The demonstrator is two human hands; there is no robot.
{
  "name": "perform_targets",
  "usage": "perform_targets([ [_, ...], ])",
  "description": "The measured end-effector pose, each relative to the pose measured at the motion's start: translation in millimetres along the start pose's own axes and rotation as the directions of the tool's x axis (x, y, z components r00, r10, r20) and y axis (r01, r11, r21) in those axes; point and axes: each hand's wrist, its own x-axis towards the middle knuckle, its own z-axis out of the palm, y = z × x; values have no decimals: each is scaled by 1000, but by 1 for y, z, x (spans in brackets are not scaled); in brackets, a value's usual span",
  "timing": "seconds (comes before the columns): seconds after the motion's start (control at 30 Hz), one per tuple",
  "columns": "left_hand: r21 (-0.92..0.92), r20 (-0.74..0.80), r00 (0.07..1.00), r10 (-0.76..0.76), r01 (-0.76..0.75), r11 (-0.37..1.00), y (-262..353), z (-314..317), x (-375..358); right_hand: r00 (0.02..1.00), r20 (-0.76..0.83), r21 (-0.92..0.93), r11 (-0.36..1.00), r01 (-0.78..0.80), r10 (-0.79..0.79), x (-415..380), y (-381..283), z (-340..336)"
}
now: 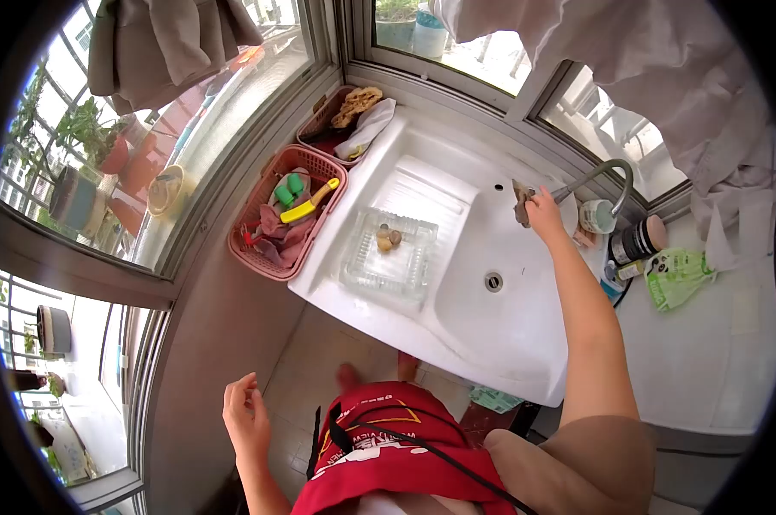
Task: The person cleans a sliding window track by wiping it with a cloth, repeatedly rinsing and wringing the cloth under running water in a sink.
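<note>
My right hand [542, 215] is closed on a crumpled grey-brown rag [521, 204] at the right side of the white sink [491, 236], close to the curved grey faucet [598, 167]. My left hand [246, 416] hangs low beside my red apron [388, 429], away from the sink, fingers loosely bent and nothing in them. On the ribbed left part of the sink lies a clear plastic tray [366, 257], with a few small brownish round things [388, 239] in it that I cannot identify.
Left of the sink, a pink basket [246, 249] holds cloths and a yellow-handled brush [310, 202]; another basket [306, 129] stands behind it. Right of the faucet are a glass jar [597, 216], a dark jar [630, 245] and a green bag [675, 276]. Windows border the corner.
</note>
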Motion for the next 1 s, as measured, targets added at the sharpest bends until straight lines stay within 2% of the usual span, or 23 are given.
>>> perform_targets([
  [0.03,14,6,1000,-21,21,1000,5,4,-3,995,74,26,998,-64,62,5,-2,4],
  [0.07,-1,18,1000,-22,22,1000,10,7,-5,996,73,-30,999,-38,41,3,-3,11],
  [0.2,-26,14,999,-46,46,999,14,26,-7,988,131,-56,996,-75,82,-32,-7,8],
  [0.27,-52,59,998,-16,19,998,18,46,3,993,54,-51,993,108,-106,-62,10,11],
  [0.3,-74,98,995,13,-6,997,23,58,10,997,27,34,997,69,-70,-80,11,13],
  [0.33,-195,152,988,35,-4,981,36,76,19,999,0,119,992,34,-34,-98,14,16],
  [0.37,-327,270,958,93,1,945,47,98,29,998,-60,178,984,-21,32,-116,33,33],
  [0.4,-428,413,897,158,38,903,55,129,39,887,297,293,850,-438,355,-125,36,27],
  [0.43,-493,596,777,203,155,856,64,163,49,884,285,295,844,-448,370,-136,39,31],
  [0.47,-505,697,649,304,144,851,88,196,59,792,375,540,580,-609,483,-149,42,39],
  [0.5,-508,775,526,349,192,839,112,231,64,685,489,703,221,-676,540,-162,42,46],
  [0.53,-518,827,429,363,335,787,128,275,64,655,523,698,167,-696,545,-167,34,48],
  [0.6,-375,903,410,127,609,699,159,357,55,602,618,694,10,-720,506,-172,23,52],
  [0.63,-362,912,386,138,600,713,170,385,58,582,672,686,-90,-722,457,-174,21,55],
  [0.7,-2,989,79,-126,854,520,183,430,56,515,799,576,-152,-803,309,-181,9,42],
  [0.73,21,990,59,-131,841,540,172,454,52,482,820,540,-136,-831,309,-186,7,45],
  [0.8,-57,979,182,-93,680,731,155,480,46,418,838,486,-129,-865,351,-194,-3,42],
  [0.83,-35,981,166,-102,664,747,153,482,42,416,836,493,-158,-856,358,-201,5,47],
  [0.9,-5,910,264,-320,778,628,170,456,39,364,846,383,29,-923,391,-216,20,61],
  [0.93,-29,902,262,-342,829,559,165,459,41,282,848,338,-48,-940,448,-220,25,66],
  [0.97,-21,899,263,-350,824,566,160,463,42,280,852,340,-60,-939,442,-223,24,70],
  [1.0,-54,903,253,-347,868,493,155,465,43,340,779,460,-112,-881,526,-227,22,74],
])
